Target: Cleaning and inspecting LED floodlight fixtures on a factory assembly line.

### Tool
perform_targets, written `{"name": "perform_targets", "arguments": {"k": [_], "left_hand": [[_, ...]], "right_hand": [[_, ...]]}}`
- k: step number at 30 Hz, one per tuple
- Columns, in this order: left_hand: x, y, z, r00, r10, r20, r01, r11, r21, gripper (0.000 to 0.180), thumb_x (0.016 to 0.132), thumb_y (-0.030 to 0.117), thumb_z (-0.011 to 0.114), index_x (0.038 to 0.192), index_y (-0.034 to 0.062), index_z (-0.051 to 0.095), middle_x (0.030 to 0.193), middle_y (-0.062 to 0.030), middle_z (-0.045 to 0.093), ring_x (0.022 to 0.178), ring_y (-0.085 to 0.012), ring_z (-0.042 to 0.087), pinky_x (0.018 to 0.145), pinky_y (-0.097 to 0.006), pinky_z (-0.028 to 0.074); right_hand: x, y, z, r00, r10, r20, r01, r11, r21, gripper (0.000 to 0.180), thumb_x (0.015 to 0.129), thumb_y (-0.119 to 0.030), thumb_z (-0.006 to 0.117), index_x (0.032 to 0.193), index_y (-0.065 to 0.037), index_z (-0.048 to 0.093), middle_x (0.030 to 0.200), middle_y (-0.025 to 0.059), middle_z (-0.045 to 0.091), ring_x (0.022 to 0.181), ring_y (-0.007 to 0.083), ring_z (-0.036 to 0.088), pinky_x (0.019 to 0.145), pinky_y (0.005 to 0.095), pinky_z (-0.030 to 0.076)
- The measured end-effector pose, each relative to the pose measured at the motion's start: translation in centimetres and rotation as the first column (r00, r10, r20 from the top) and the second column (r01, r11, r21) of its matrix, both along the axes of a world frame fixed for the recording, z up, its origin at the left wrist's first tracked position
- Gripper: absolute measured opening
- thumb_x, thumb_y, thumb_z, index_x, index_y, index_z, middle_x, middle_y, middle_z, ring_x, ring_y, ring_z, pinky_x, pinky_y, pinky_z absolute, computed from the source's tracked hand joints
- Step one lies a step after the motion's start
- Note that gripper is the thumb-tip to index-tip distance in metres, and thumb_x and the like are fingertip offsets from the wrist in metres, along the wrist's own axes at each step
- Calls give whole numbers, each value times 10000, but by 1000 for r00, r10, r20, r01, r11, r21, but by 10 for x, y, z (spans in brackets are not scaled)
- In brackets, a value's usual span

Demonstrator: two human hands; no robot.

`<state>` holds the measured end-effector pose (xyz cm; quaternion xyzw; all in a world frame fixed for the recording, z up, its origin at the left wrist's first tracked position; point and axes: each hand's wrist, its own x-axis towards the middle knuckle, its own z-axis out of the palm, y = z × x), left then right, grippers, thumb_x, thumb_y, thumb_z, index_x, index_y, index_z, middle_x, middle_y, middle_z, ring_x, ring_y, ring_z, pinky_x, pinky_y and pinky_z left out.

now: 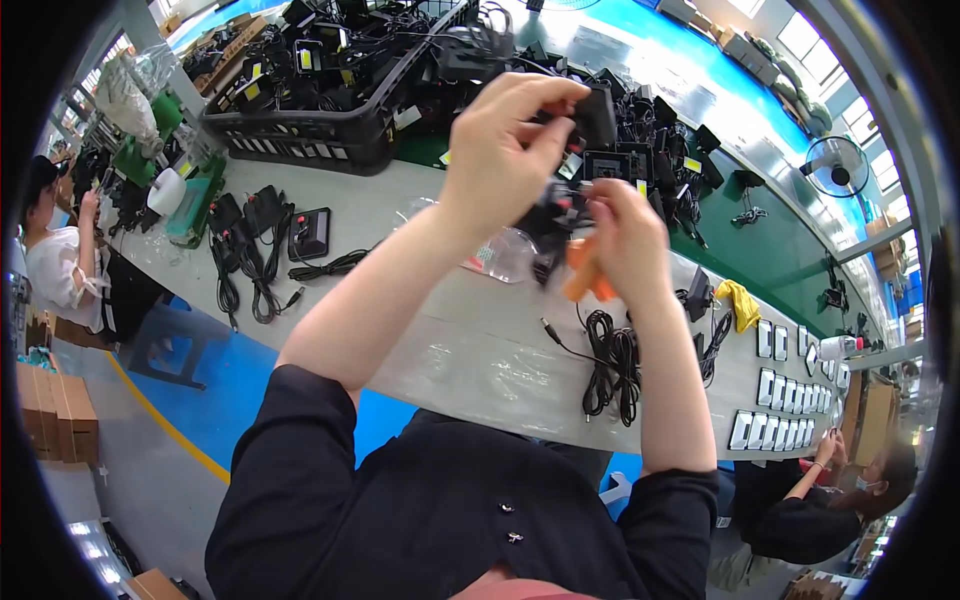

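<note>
While higher than the right hand (634, 238) (fingers around orange handles (580, 283)), left hand (503, 140) in pinch on a black box (600, 116).

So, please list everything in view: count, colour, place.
Crate: one, black, back left
Adapters: many, black, crate, table
Cables: many, black, table
Panels: many, white, right
Cloth: one, yellow, right
Bag: one, clear, centre
Bottle: one, white, right
Fans: two, dark, top, right
Boxes: several, brown, left
Co-workers: two, white and dark clothes, sides
Table: one, grey, centre
Item: one, orange, blurred, centre
Left hand: one, bare, holding adapter
Right hand: one, bare, holding item
</note>
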<state>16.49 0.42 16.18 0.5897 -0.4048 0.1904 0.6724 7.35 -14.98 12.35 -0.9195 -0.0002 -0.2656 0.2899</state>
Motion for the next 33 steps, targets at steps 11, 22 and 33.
{"name": "perform_targets", "arguments": {"k": [11, 22, 33], "left_hand": [[-131, -46, -59, 900, -359, -248, 404, 901, 159, 390, 814, -53, 606, 1199, 3, 580, 1086, -138, 561, 933, -200, 631, 743, -277, 561], [12, 38, -49, 813, 186, 551, -439, 819, 371, 416, 712, -6, 654, 1111, 102, 609, 1078, -96, 631, 1003, -289, 611, 825, -374, 521], [138, 139, -29, 647, 371, 666, -761, 358, 541, 271, 880, 144, 599, 1146, 117, 552, 1074, -87, 648, 1010, -306, 600, 915, -440, 417]], "right_hand": [[-158, -82, 45, 906, -373, -200, 305, 903, -303, 107, 884, 7, 496, 921, 2, 597, 878, 155, 611, 836, 308, 610, 747, 346, 474], [-90, -22, 34, 956, -121, -268, 93, 989, -116, 283, 836, -102, 621, 1117, -66, 627, 1128, 124, 608, 888, 300, 642, 776, 366, 515], [63, 3, -47, 859, -93, -504, -28, 974, -226, 528, 810, -368, 668, 1246, -102, 532, 1192, 165, 559, 1103, 314, 574, 921, 385, 480]]}}
